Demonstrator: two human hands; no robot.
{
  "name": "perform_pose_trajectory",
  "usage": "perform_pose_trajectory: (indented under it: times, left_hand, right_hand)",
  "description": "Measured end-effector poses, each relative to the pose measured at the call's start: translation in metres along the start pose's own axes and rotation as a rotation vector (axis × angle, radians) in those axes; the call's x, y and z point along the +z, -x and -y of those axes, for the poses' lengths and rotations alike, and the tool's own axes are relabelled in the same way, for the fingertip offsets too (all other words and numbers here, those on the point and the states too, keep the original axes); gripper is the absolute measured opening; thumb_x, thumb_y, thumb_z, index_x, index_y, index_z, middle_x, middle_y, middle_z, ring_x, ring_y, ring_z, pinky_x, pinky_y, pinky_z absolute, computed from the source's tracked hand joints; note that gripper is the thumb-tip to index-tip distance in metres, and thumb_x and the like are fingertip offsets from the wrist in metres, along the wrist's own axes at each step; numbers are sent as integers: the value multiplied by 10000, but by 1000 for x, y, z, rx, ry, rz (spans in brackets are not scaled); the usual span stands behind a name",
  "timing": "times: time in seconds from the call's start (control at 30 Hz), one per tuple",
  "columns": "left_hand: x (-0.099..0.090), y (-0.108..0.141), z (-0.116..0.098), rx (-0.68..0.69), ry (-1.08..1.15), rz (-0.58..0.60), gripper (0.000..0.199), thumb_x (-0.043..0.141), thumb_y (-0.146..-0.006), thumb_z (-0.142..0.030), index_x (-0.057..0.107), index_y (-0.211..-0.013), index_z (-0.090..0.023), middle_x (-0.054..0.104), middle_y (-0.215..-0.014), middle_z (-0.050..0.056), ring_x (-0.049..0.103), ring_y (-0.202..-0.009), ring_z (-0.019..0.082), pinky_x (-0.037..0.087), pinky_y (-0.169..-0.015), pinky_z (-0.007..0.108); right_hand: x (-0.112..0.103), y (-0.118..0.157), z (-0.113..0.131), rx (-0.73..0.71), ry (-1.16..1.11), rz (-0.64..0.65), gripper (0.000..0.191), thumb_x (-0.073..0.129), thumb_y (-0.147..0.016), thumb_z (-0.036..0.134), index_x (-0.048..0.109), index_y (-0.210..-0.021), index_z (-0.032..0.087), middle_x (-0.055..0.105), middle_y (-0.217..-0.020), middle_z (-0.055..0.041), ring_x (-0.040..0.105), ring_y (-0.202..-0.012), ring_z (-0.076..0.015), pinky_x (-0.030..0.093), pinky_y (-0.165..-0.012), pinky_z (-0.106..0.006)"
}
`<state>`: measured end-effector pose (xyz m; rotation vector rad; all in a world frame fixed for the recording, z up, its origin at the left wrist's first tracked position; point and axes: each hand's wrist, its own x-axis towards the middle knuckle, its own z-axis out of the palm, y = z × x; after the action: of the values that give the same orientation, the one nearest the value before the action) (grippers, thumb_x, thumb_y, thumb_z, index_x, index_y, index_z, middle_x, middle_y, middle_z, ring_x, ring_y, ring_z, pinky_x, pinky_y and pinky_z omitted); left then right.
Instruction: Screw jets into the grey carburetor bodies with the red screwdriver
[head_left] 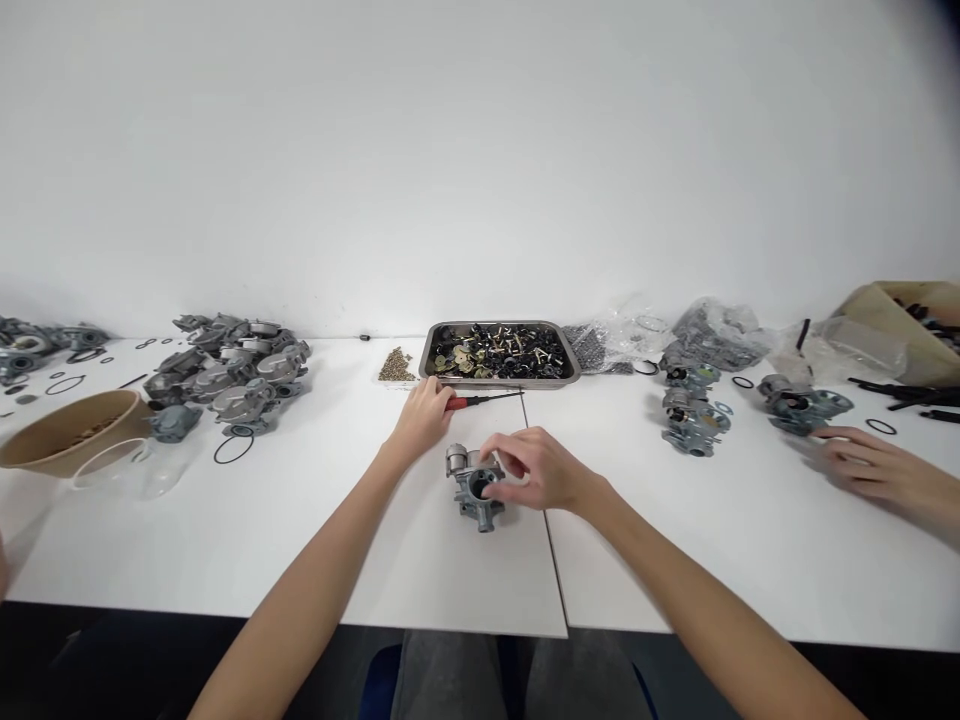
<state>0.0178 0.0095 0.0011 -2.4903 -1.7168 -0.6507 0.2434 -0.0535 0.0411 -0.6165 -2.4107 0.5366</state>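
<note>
White table (187,550): left hand (424,412) gripping red-handled screwdriver (468,402); right hand (541,470), thumb and forefinger apart, at carburetor (477,508).

- The right hand (536,470) covers part of the metal carburetor body (480,512) — whether the thumb touches the bore's rim is unclear.
- The left hand (426,412) hides the rear end of the red-handled screwdriver (466,403).
- A co-worker's hand (885,465) is slightly blurred, its forearm cut off at the right edge.
- The beige bin (859,312) runs out of view there too.
- Brass pieces (395,366) — too small to identify.
</note>
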Motion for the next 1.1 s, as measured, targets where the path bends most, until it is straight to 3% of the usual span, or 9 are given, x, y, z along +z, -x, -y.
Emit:
perform_pose_trajectory:
  times: [0.1, 0.2, 0.33, 0.5, 0.57, 0.7, 0.87, 0.97, 1.1]
  left_hand:
    - [-1, 0, 0, -2, 26, 13, 245, 410, -896, -215, 634, -986, -171, 545, -991, 117, 511, -951, 240, 451, -850, 399]
    - [-1, -1, -2, -1, 24, 22, 229, 410, -890, -200, 624, -960, -159, 565, -978, 120, 521, -951, 244, 440, -842, 399]
    - [0, -1, -6, -12, 123, -5, 236, 411, -912, -259, 623, -927, -156, 581, -961, 119, 529, -948, 247, 431, -850, 408]
    - [-1, -2, -5, -19, 222, -64, 265, 409, -925, -307, 622, -872, -157, 600, -929, 123, 539, -942, 251, 428, -873, 429]
    - [-2, -2, -3, -22, 245, -93, 265, 402, -926, -302, 617, -863, -160, 603, -936, 128, 538, -955, 256, 421, -890, 440]
    - [-5, -4, -1, -22, 302, -134, 238, 416, -917, -275, 607, -820, -171, 603, -925, 128, 536, -917, 247, 412, -875, 434]
    - [-7, -4, -3, -11, 470, -188, 208, 477, -887, -248, 583, -717, -194, 561, -808, 92, 509, -822, 215, 405, -827, 390]
    - [-8, -4, -5, -61, 651, -211, 180, 538, -849, -243, 578, -681, -193, 535, -773, 82, 469, -797, 204, 381, -839, 389]
    - [-9, -4, -7, -141, 811, -201, 144, 615, -796, -243, 600, -667, -183, 546, -773, 76, 446, -786, 189, 367, -833, 371]
  right_hand:
    - [-27, -12, -3, 251, 120, -67, 309, 476, -960, 454, 620, -907, 186, 529, -556, 41, 460, -484, -92, 337, -535, -229]
    - [-56, -36, -19, 527, 396, -77, 218, 488, -957, 368, 631, -916, 208, 678, -779, -9, 600, -688, -134, 400, -628, -250]
    - [-78, -80, -62, 622, 532, -47, 160, 505, -934, 222, 655, -963, 175, 697, -1034, -87, 639, -919, -200, 456, -758, -302]
    - [-66, -119, -112, 674, 610, 93, 248, 577, -943, 306, 626, -1128, 148, 637, -1158, -96, 627, -1016, -198, 529, -881, -384]
    - [-57, -125, -124, 695, 636, 131, 343, 581, -945, 360, 583, -1216, 149, 602, -1219, -101, 617, -1049, -203, 541, -895, -415]
    - [-47, -128, -138, 716, 675, 151, 353, 576, -948, 361, 574, -1236, 157, 593, -1237, -104, 615, -1059, -206, 542, -898, -415]
    - [-54, -126, -140, 688, 721, 91, 219, 588, -935, 289, 661, -1056, 122, 657, -1080, -115, 641, -945, -200, 522, -812, -345]
    - [-70, -125, -131, 617, 762, 25, 160, 571, -924, 217, 705, -961, 139, 668, -1064, -131, 629, -943, -221, 467, -750, -310]
    - [-97, -125, -106, 493, 834, -55, 229, 488, -958, 201, 711, -982, 156, 652, -1113, -126, 569, -1035, -245, 429, -746, -321]
